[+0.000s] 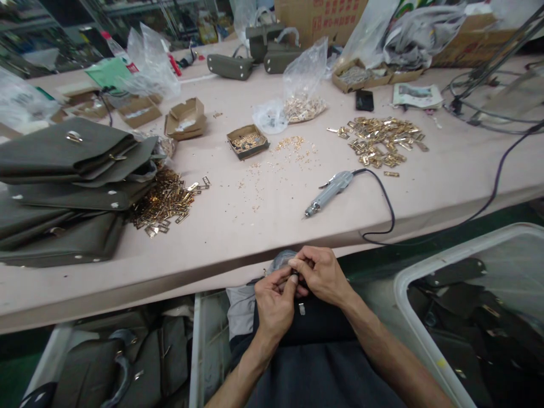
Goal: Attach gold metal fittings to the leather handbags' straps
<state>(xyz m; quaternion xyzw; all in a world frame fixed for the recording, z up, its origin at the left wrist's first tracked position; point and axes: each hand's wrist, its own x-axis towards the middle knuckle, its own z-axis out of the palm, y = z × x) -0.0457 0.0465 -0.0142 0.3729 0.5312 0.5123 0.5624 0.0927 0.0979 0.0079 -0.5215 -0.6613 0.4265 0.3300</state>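
My left hand [276, 300] and my right hand [321, 275] meet over my lap, just below the table's front edge. The fingers of both are pinched together around a small dark part [294, 273], mostly hidden by the fingertips, whose kind I cannot make out. Under the hands lies a dark bag [323, 328] with a small shiny metal clasp piece [301, 309] on it. Clear plastic wrap [284, 259] shows behind the fingers. Beyond my hands, a grey electric screwdriver [329, 192] rests on the table, touched by neither hand.
Stacked dark bags [63, 192] stand at left beside a heap of gold metal frames [168, 201]. A small box of screws [247, 141] and a pile of gold plates [382, 141] lie farther back. Bins of bags flank me, left [195, 351] and right [402, 289].
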